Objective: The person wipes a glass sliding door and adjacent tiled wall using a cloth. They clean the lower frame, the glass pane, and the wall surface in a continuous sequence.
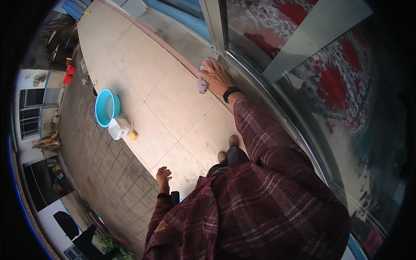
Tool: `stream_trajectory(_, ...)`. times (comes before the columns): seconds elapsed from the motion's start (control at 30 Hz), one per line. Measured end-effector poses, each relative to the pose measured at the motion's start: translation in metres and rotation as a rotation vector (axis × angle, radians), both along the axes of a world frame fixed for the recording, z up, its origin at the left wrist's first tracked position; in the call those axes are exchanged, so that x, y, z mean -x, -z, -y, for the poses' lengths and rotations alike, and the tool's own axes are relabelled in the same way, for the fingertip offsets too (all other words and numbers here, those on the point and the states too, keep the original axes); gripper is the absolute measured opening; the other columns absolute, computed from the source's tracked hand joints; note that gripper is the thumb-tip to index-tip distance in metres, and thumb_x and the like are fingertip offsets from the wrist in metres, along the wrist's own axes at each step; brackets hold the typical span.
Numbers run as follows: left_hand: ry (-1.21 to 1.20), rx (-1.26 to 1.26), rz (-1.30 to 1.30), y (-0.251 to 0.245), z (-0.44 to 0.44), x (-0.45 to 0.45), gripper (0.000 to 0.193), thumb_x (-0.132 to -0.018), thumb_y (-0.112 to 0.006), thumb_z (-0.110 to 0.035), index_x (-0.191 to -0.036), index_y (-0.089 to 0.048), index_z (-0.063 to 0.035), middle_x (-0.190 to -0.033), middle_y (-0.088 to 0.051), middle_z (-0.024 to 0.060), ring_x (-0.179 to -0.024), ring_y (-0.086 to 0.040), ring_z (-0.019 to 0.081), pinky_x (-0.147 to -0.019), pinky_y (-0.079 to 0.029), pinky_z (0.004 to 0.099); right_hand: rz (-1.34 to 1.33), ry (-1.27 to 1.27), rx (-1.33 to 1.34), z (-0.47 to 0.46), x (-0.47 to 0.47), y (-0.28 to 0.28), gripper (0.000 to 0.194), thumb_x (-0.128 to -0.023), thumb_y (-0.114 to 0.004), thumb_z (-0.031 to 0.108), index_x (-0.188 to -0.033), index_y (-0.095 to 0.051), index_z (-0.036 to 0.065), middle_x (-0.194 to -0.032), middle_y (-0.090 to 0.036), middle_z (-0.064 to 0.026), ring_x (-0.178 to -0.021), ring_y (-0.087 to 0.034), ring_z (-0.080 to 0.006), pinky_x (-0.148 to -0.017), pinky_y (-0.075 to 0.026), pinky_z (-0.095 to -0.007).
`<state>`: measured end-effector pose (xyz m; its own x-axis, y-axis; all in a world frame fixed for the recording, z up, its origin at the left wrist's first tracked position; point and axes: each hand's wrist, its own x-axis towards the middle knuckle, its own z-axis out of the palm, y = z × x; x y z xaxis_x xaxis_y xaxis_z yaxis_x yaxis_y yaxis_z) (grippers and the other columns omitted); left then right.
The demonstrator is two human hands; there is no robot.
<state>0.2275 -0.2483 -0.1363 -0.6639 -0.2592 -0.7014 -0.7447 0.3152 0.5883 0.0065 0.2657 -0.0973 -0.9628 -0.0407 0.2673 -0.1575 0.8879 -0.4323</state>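
My right hand (217,77) presses a grey cloth (202,85) onto the window ledge (182,35), close to the corner of the metal window frame (218,26). Parts of the cloth stick out past the fingers on both sides. Behind the hand the large glass pane (289,61) shows red and grey patterned fabric. My left hand (163,177) hangs in the air at my side, fingers loosely bent and nothing in it. Below it lies the edge between the pale paving and the brick yard.
On the pale tiled walkway (162,107) stand a turquoise basin (107,108) and a white square bucket (119,128), with a yellow block (133,135) beside them. Red containers (69,74) sit across the brick yard (97,136). A woodpile (47,142) leans by the far wall.
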Motion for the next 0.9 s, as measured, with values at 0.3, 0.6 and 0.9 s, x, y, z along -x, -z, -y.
stream_trajectory(0.3,0.011,-0.072,-0.116,0.012,-0.024,0.037,0.039,-0.092,-0.054,-0.015,-0.13,-0.061,-0.0051,-0.112,-0.067,0.0107,-0.099,-0.068,0.0219,-0.075,-0.054,0.0341,0.114,-0.011,0.134,-0.051,-0.175,-0.022,0.051,-0.081,-0.067,-0.005,-0.129,-0.063,0.011,-0.155,-0.042,-0.0167,-0.145,-0.038,-0.0417,-0.12,-0.032,-0.0508)
stream_trajectory(0.6,0.066,0.06,0.131,0.055,-0.019,0.038,0.037,-0.089,-0.052,-0.01,-0.124,-0.064,-0.0077,-0.106,-0.069,0.0099,-0.09,-0.069,0.02,-0.066,-0.056,0.0341,0.226,0.397,0.223,-0.038,-0.301,-0.05,0.068,-0.078,-0.07,-0.004,-0.144,-0.053,0.006,-0.162,-0.027,-0.0255,-0.15,-0.027,-0.0487,-0.123,-0.023,-0.0591)
stream_trajectory(0.9,0.15,-0.07,0.008,0.036,0.02,0.164,0.037,-0.091,-0.057,-0.019,-0.126,-0.063,-0.0077,-0.105,-0.069,0.0076,-0.093,-0.069,0.0189,-0.07,-0.054,0.0326,0.027,0.298,0.159,0.03,-0.018,-0.012,0.074,-0.07,-0.081,-0.004,-0.138,-0.057,0.011,-0.155,-0.035,-0.0204,-0.144,-0.031,-0.0483,-0.12,-0.028,-0.0586)
